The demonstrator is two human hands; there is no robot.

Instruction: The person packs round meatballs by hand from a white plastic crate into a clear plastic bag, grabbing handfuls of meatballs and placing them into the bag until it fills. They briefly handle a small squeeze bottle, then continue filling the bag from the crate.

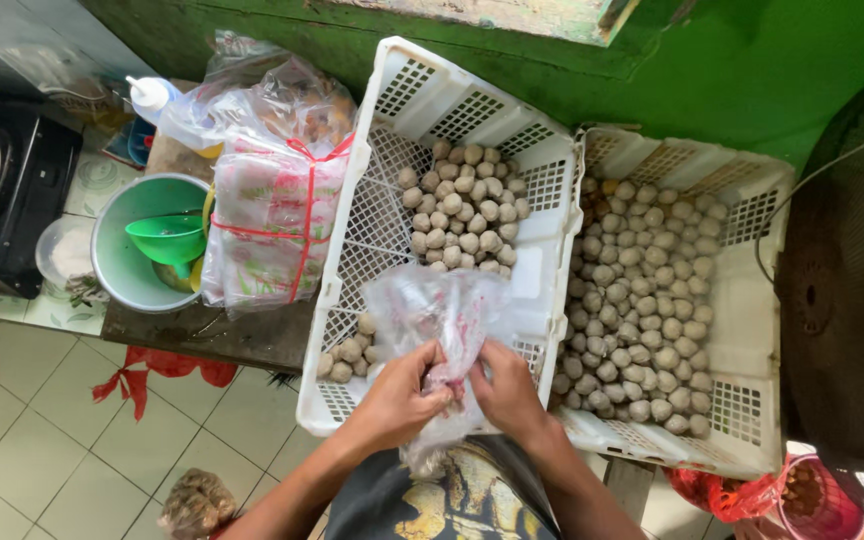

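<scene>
Crates dominate the view from above: two white plastic lattice crates sit side by side against a green wall. The right crate (752,330), at the right of the frame, is filled nearly edge to edge with pale brown meatballs (642,300). The left crate (372,250), at centre, holds a smaller heap (464,205) toward its upper end and a few more in its lower left corner.

Left of the crates, a large clear sack of packed bags (272,210) tied with red string rests on a dark wooden bench, beside a green bucket (122,270) with a green funnel (170,238) inside.

At lower centre, both hands meet over the near rim of the left crate, gripping a clear plastic bag (432,310) with red print. The left hand (402,395) and right hand (507,390) are pressed close together, fingers pinching the bag about its middle. The bag's long axis runs up and down the frame; its crumpled upper part rises away from the hands toward the heap, its lower end hangs toward the person. Neither hand is clearly nearer. Whether the upper end is open cannot be told.
</scene>
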